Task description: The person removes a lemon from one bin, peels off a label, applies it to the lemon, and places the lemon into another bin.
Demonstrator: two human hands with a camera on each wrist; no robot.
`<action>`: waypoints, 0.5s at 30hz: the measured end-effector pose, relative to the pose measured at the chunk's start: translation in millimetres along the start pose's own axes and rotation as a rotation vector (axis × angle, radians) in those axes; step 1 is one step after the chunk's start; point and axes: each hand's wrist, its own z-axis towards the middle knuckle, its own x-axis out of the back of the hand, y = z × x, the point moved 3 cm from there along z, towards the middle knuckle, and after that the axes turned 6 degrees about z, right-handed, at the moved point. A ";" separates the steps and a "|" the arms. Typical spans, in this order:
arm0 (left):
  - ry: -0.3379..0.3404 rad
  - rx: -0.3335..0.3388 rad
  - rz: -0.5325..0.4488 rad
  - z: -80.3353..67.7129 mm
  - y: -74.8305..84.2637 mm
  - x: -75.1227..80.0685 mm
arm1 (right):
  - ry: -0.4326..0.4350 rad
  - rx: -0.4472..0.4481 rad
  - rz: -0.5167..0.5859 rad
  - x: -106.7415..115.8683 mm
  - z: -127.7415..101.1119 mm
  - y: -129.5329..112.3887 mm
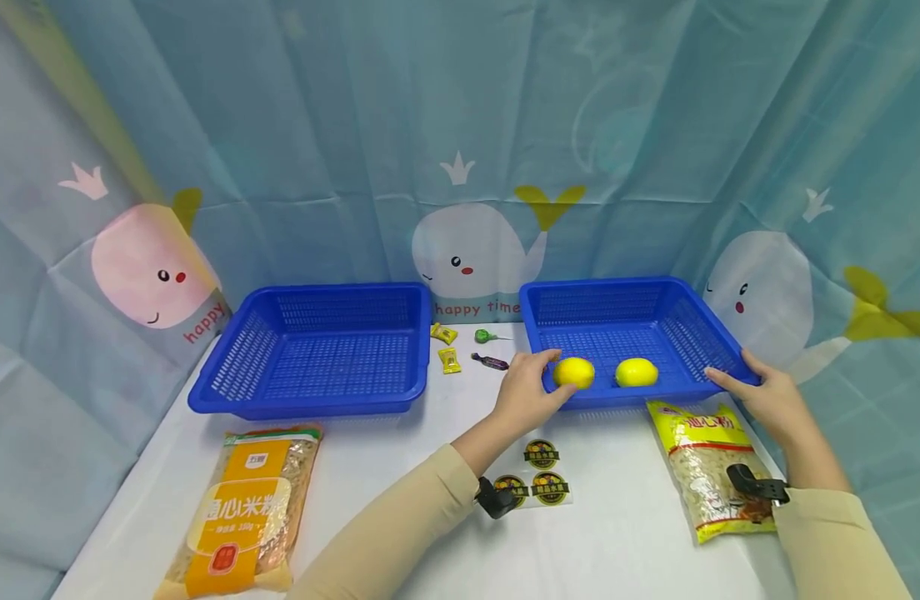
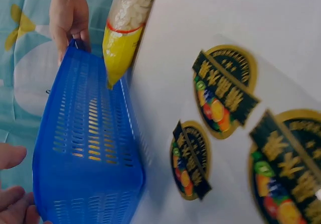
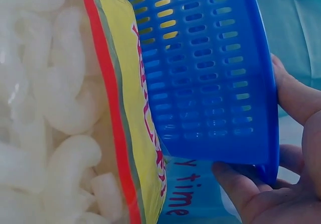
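A blue plastic basket [image 1: 602,287] stands at the right rear of the white table, with two yellow lemons [image 1: 574,372] [image 1: 636,372] lying near its front wall. My left hand [image 1: 531,387] grips the basket's front left corner, thumb over the rim beside the left lemon. My right hand [image 1: 752,387] grips the front right corner. The right wrist view shows that hand [image 3: 281,184] with fingers under the basket's [image 3: 210,73] wall and thumb on the rim. In the left wrist view the basket [image 2: 85,148] runs between my left fingers [image 2: 12,199] and the right hand [image 2: 70,13].
A second, empty blue basket [image 1: 332,289] stands at the left. Between the baskets lie small wrapped candies [image 1: 448,358] and a green lollipop [image 1: 484,336]. A yellow pasta bag [image 1: 711,467] lies under my right forearm, an orange noodle bag [image 1: 242,508] at front left, and round stickers [image 1: 538,475] in the middle.
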 end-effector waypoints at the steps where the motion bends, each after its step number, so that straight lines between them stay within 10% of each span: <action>1: 0.004 -0.006 0.012 -0.7 -1.0 -0.3 | -0.001 -0.002 -0.001 -0.4 0.4 -0.2; 15: -0.063 -0.093 -0.077 -26.0 -14.0 4.9 | 0.004 -0.012 -0.009 2.4 -0.3 3.4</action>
